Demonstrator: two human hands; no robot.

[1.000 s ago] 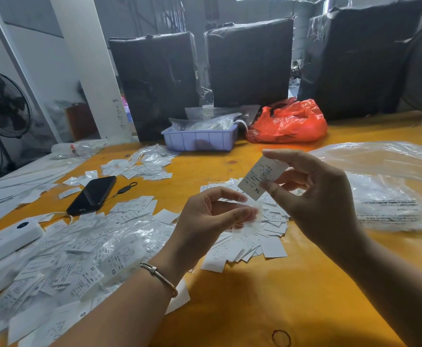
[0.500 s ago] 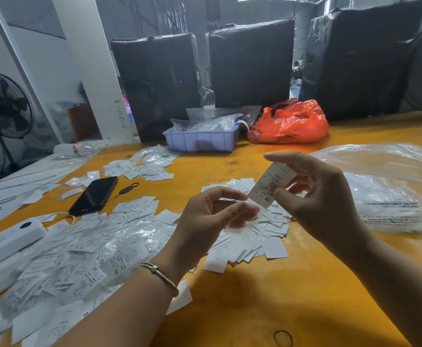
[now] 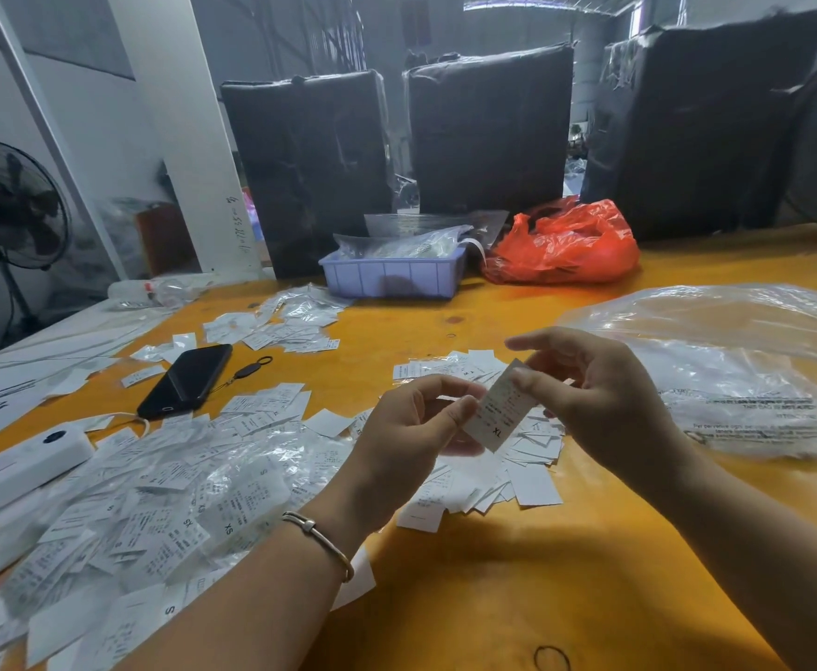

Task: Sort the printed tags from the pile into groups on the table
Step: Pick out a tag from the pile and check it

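Note:
My right hand (image 3: 600, 399) pinches a white printed tag (image 3: 499, 415) marked XL and holds it tilted above the yellow table (image 3: 493, 598). My left hand (image 3: 411, 443) pinches what looks like a thin clear sleeve (image 3: 462, 447) at the tag's lower left edge, its thumb tip beside the tag. Below both hands lies a group of bare white tags (image 3: 532, 481). A big pile of tags in clear sleeves (image 3: 154, 506) covers the table's left. Smaller groups lie near the phone (image 3: 266, 409) and further back (image 3: 280, 326).
A black phone (image 3: 188, 380) and a white device (image 3: 19, 462) lie at the left. At the back stand a purple tray (image 3: 392, 276) and a red bag (image 3: 566, 244). A large clear plastic bag (image 3: 735, 375) lies at the right. A rubber band (image 3: 551, 658) lies near the front edge.
My right hand has lowered the XL tag and brought it left to my left hand's fingertips. My left hand stayed about where it was.

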